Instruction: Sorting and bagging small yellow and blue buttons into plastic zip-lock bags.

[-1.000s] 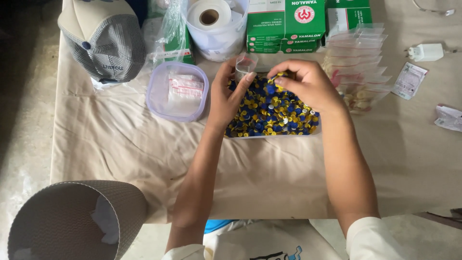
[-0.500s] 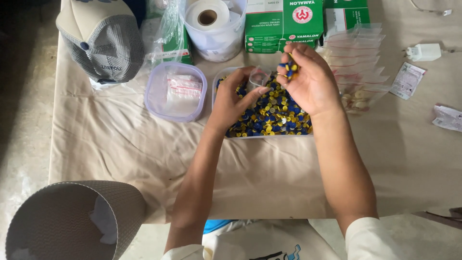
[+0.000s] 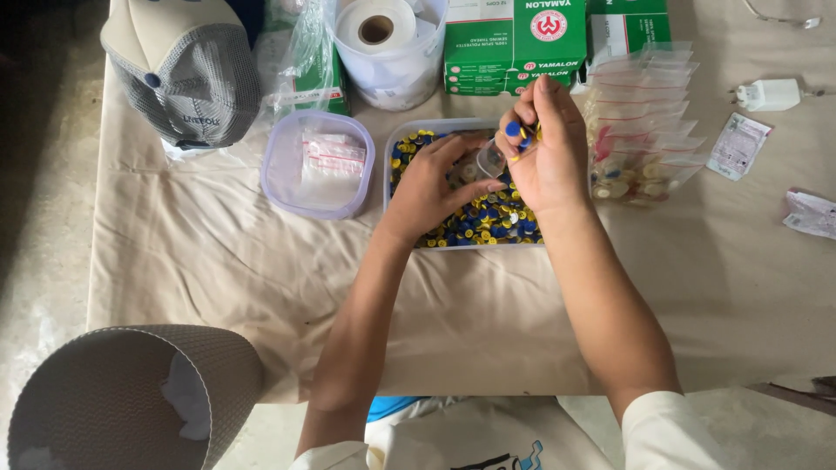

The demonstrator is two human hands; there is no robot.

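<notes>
Blue and yellow buttons (image 3: 488, 222), a dense heap, fill a clear rectangular tray (image 3: 409, 130) at the middle of the counter (image 3: 218, 261). Both hands work right above it. The right hand (image 3: 544, 152) is raised over the tray's far edge, its fingers (image 3: 522, 117) pinched on a few of the buttons; one blue piece shows at the fingertips. The left hand (image 3: 431, 187) lies low over the heap, thumb and fingers grasping a small clear bag (image 3: 489, 159), mouth held up toward the right hand. The two hands nearly touch at the bag.

Just left of the tray, a round plastic tub with a lilac rim (image 3: 279, 148), holding a few empty zip bags (image 3: 329, 157) with red seal lines. Just right of the tray, a fanned pile of filled zip bags (image 3: 640, 130), pale and yellow pieces showing through the lower ones.

Along the far edge: green and white cartons (image 3: 522, 39), a white roll of tape (image 3: 376, 26) standing in a clear bag, and a crumpled piece of clear plastic (image 3: 300, 52). A grey mesh cap (image 3: 187, 70) sits at the far left corner. Far right: a white plug adapter (image 3: 768, 94) and two small foil sachets (image 3: 738, 144), well apart from the work.

The counter is covered with beige cloth, creased. Near left, below counter level, a grey woven bin (image 3: 113, 400).
</notes>
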